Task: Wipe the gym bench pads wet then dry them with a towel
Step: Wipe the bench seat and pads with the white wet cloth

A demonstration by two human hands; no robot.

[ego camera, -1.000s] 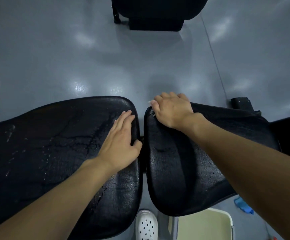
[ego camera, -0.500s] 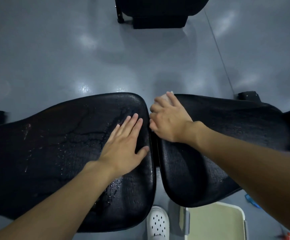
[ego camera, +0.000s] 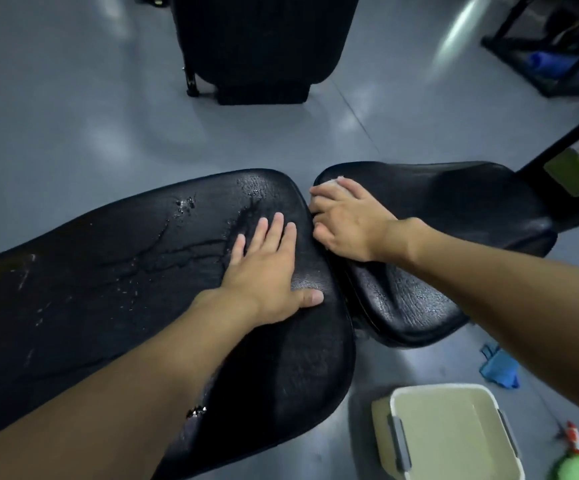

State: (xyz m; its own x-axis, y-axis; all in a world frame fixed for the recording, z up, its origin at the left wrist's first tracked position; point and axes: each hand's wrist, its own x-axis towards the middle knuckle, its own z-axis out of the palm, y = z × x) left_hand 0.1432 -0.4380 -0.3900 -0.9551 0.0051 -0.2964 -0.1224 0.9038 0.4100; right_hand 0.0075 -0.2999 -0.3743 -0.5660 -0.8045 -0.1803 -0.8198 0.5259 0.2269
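- We judge the wet wipe is under way: droplets bead on the long pad [ego camera: 108,271], with the seat pad [ego camera: 454,202] just beside it.
- Our right hand [ego camera: 346,223] curls round a pale cloth [ego camera: 331,182] at the seat pad's edge; our left hand [ego camera: 267,271] lies flat, fingers straight, on the long pad.
- Next: sweep the cloth across the seat pad.

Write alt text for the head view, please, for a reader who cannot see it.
A person's right hand holds a pale cloth on the end of a black seat pad, while the left hand lies flat on the wet long pad beside it. A cream tub and a blue rag sit on the grey floor.
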